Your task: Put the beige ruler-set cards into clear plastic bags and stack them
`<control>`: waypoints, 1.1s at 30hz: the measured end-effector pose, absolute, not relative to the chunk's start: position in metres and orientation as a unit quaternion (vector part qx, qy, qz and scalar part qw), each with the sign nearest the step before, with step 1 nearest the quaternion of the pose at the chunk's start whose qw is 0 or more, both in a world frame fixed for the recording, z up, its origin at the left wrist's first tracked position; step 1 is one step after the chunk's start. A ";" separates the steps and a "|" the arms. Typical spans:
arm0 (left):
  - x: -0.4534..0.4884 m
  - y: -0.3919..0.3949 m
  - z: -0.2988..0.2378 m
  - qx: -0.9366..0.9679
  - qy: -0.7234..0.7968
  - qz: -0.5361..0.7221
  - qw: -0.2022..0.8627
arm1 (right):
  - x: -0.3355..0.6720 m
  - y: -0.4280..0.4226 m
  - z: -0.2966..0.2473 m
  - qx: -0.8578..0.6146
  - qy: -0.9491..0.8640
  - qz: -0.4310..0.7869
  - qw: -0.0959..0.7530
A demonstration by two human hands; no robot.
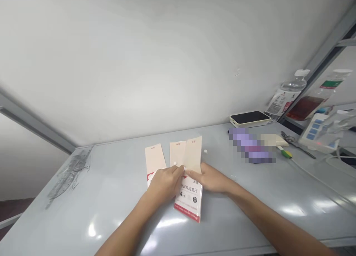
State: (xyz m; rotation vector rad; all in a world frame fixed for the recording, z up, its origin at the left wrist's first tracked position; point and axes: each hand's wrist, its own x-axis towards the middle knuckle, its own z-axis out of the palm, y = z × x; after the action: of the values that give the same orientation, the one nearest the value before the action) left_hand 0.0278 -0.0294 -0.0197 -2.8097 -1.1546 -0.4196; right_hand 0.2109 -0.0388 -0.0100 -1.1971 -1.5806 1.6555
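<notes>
Both hands are on a ruler set packet (189, 200), a clear sleeve with a white and red printed front and a raised cream flap. My left hand (166, 181) is closed, its fingers at the packet's upper left edge beneath the flap. My right hand (213, 179) grips the opposite edge, thumb across the front and fingers behind. Behind my left hand lies a second cream card packet (155, 157), partly covered by it. Another cream card (176, 152) shows behind the held packet. What lies between my left fingertips is too small to make out.
At the back right are a phone (249, 118), a blurred purple item (249, 146), scissors (297, 143) and a power strip (314, 131). A water bottle (289, 94) leans by the frame. A white cable (314, 178) crosses the right side. A drawing (71, 170) marks the left tabletop.
</notes>
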 end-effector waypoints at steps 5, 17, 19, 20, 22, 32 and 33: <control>0.030 -0.031 -0.018 -0.917 -0.372 -0.132 0.060 | 0.210 -0.040 -0.009 -0.444 -0.601 0.610 0.263; 0.027 -0.033 -0.008 -0.924 -0.374 -0.076 -0.019 | 0.208 -0.047 -0.004 -0.473 -0.622 0.590 0.204; 0.028 -0.033 -0.009 -0.920 -0.382 -0.081 -0.039 | 0.208 -0.048 -0.004 -0.477 -0.620 0.589 0.203; 0.029 -0.033 -0.010 -0.916 -0.388 -0.087 -0.047 | 0.208 -0.048 -0.004 -0.479 -0.618 0.589 0.204; 0.032 -0.034 -0.013 -0.904 -0.411 -0.102 -0.061 | 0.208 -0.049 -0.005 -0.479 -0.616 0.590 0.207; 0.037 -0.036 -0.021 -0.885 -0.442 -0.126 -0.081 | 0.210 -0.047 -0.005 -0.489 -0.604 0.588 0.224; 0.035 -0.035 -0.019 -0.895 -0.421 -0.117 -0.092 | 0.210 -0.046 -0.005 -0.491 -0.598 0.593 0.222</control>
State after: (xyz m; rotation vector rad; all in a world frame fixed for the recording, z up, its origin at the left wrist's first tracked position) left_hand 0.0350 -0.0351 -0.0190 -2.9875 -1.4058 -0.3921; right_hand 0.2102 -0.0460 -0.0050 -1.3569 -1.6533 1.6386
